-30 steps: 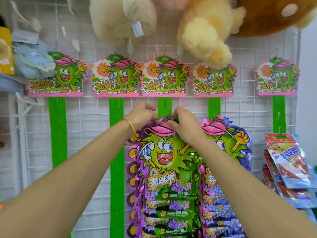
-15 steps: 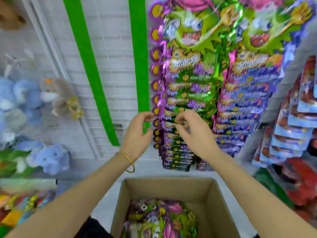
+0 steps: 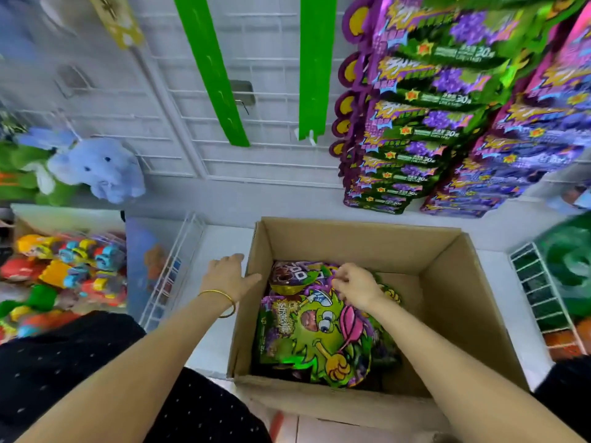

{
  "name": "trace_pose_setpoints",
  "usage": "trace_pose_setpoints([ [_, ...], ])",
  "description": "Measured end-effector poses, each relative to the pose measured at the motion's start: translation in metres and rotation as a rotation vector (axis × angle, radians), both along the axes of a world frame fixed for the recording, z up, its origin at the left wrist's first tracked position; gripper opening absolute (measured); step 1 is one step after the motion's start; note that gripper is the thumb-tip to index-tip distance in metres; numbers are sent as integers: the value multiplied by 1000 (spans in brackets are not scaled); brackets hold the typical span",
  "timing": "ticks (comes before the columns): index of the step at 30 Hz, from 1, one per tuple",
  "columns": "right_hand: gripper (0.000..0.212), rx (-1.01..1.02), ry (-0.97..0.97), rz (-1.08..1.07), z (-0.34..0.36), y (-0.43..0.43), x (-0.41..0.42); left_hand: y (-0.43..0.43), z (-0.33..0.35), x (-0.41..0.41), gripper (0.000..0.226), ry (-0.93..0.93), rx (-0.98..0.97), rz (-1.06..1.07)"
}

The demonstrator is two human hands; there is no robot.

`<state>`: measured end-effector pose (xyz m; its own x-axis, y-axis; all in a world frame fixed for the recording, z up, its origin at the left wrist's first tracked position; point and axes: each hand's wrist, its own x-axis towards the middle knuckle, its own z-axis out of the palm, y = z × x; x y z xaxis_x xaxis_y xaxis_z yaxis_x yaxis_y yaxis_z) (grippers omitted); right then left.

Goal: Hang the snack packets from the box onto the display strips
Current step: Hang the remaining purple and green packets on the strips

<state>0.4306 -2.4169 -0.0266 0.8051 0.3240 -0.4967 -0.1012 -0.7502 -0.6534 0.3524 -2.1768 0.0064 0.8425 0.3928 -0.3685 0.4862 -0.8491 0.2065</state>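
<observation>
Box (image 3: pixel 351 241) sits at six o'clock; left hand (image 3: pixel 228 276) spread on its nine o'clock wall; right hand (image 3: pixel 356 286) curled over snack packets (image 3: pixel 313 330), pinch unclear.

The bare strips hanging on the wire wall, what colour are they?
Bright green. The strips show best in the head view.

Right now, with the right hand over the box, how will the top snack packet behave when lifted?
Probably floppy: the top snack packet is a flat foil pouch lying unevenly over others in the box. Its glossy film looks slippery, so a grip may slide. Likely light: many hung packets cascade down one column.
</observation>
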Motion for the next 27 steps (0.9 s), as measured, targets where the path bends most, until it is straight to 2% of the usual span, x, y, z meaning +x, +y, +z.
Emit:
trace_pose_setpoints([
  [3,39,-24,86,-161,-26,40,10,1,-1,0,23,-80,-83,-55],
  [5,46,-85,95,-262,-36,60,13,1,1,-1,14,-118,-92,-75],
  [8,48,-184,67,-405,-43,78,11,0,3,-5,13,-159,-95,-94],
  [12,39,-200,83,-645,-53,93,5,5,1,-9,14,-164,-99,-138],
  [16,26,-120,-20,-661,-66,82,-11,9,-1,-9,14,-161,-149,-149],
  [19,30,-80,-121,-596,-77,46,-20,5,1,-5,15,-120,-113,-154],
  [21,33,-119,-138,-599,-75,16,-16,2,4,0,20,-46,-41,-175],
  [24,28,-216,-192,-596,-59,-30,-10,-7,12,8,47,43,132,-191],
  [27,30,-110,-317,-499,-41,-54,-2,-23,25,15,70,-97,186,-184],
])
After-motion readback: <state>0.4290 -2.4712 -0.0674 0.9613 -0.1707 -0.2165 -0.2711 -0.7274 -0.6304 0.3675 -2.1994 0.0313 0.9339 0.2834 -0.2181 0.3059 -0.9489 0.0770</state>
